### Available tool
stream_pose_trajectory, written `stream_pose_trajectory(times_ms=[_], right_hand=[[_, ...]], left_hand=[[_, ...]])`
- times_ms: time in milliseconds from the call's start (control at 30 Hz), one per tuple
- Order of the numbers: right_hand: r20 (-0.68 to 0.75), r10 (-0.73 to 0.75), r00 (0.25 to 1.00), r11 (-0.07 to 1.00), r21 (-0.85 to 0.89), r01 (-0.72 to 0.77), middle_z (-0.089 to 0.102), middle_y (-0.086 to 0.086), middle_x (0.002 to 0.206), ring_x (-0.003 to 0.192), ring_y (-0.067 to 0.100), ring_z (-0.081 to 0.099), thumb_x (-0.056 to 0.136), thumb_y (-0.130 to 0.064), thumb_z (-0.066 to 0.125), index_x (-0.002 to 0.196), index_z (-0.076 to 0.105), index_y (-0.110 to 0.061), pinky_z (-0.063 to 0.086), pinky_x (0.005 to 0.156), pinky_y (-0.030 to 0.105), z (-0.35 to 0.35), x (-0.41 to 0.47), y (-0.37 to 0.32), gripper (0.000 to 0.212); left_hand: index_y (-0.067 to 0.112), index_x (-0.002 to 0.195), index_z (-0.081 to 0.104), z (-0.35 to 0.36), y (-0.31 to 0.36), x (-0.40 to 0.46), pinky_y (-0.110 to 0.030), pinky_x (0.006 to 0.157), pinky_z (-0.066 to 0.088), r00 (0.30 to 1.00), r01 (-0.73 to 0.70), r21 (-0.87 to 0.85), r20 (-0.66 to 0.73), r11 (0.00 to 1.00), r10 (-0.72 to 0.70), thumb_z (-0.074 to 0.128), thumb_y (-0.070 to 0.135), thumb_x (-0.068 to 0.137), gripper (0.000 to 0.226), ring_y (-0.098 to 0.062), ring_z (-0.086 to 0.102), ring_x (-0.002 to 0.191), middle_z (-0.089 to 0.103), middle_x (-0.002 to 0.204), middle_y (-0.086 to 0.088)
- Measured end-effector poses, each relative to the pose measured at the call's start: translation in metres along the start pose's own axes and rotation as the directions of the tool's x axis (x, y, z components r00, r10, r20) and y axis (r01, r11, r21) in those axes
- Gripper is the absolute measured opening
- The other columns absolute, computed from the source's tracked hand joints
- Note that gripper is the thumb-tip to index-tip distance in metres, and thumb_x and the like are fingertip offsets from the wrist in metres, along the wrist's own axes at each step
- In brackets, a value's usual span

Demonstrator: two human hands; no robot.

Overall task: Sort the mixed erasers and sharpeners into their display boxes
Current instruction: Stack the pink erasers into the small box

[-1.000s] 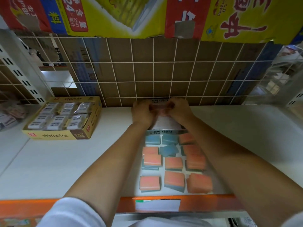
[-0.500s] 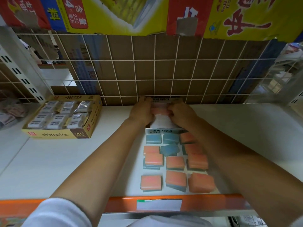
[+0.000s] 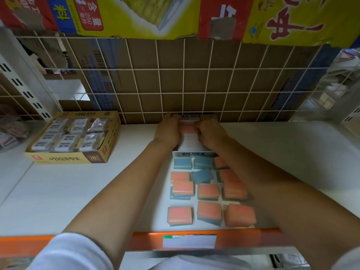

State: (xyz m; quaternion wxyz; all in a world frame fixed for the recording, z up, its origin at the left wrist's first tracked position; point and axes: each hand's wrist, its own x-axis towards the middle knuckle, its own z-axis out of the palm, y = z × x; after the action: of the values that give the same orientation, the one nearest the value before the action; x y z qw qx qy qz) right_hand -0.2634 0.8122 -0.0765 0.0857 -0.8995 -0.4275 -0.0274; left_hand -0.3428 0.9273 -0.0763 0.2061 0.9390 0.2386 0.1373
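Observation:
A white display box with Korean lettering stands at the back of the shelf against the wire grid. My left hand and my right hand reach into it side by side and together hold an orange eraser between their fingers. In front of the box lie several loose orange-and-blue erasers in rough rows on the white shelf. Three of them show their blue side.
A yellow display box of wrapped white erasers sits at the left. A white wire grid backed with brown cardboard closes the rear. An orange shelf edge with a price label runs along the front. Packets lie at far left.
Both hands have pushed a little farther back into the white box with the orange eraser. The loose erasers lie as before.

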Motion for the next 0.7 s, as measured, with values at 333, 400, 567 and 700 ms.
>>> stream_pose_trajectory(times_ms=[333,400,567,700], right_hand=[[-0.063,0.097,0.993,0.882,0.467,-0.057,0.063,0.007,0.114,0.095,0.008,0.053,0.088,-0.003,0.055,0.113,0.063,-0.009,0.037,0.083,0.019,-0.055,-0.068,0.023,0.026],[-0.049,0.102,0.994,0.862,0.502,-0.063,0.066,0.005,0.105,0.091,0.009,0.056,0.086,-0.004,0.059,0.107,0.066,-0.008,0.038,0.080,0.017,-0.058,-0.095,0.031,0.022],[0.026,0.140,0.990,0.828,0.546,-0.131,0.063,-0.001,0.100,0.088,0.008,0.055,0.085,-0.010,0.060,0.102,0.067,-0.016,0.037,0.072,0.007,-0.046,-0.127,0.044,0.019],[0.026,0.200,0.980,0.809,0.560,-0.180,0.062,0.000,0.102,0.090,0.011,0.055,0.088,-0.016,0.058,0.105,0.066,-0.014,0.040,0.073,0.012,-0.040,-0.127,0.046,0.018]], left_hand=[[0.010,0.102,0.065,-0.044,-0.011,-0.072,-0.019,0.063,0.037,0.996,-0.086,-0.241,-0.043,0.967,0.078,0.058,0.008,0.086,0.018,-0.015,0.054,0.088,0.060,0.107,-0.008],[0.023,0.086,0.065,-0.051,-0.014,-0.095,-0.007,0.061,0.036,0.994,-0.110,-0.309,-0.030,0.945,0.106,0.060,0.007,0.084,0.017,-0.003,0.053,0.076,0.062,0.095,0.002],[0.028,0.081,0.063,-0.047,-0.016,-0.129,-0.007,0.063,0.037,0.988,-0.088,-0.369,0.088,0.925,0.129,0.064,0.009,0.083,0.020,-0.007,0.054,0.075,0.061,0.087,0.006],[0.015,0.095,0.069,-0.036,-0.019,-0.131,-0.008,0.065,0.038,0.988,0.000,-0.348,0.143,0.938,0.053,0.067,0.014,0.082,0.014,-0.015,0.056,0.077,0.061,0.090,0.001]])
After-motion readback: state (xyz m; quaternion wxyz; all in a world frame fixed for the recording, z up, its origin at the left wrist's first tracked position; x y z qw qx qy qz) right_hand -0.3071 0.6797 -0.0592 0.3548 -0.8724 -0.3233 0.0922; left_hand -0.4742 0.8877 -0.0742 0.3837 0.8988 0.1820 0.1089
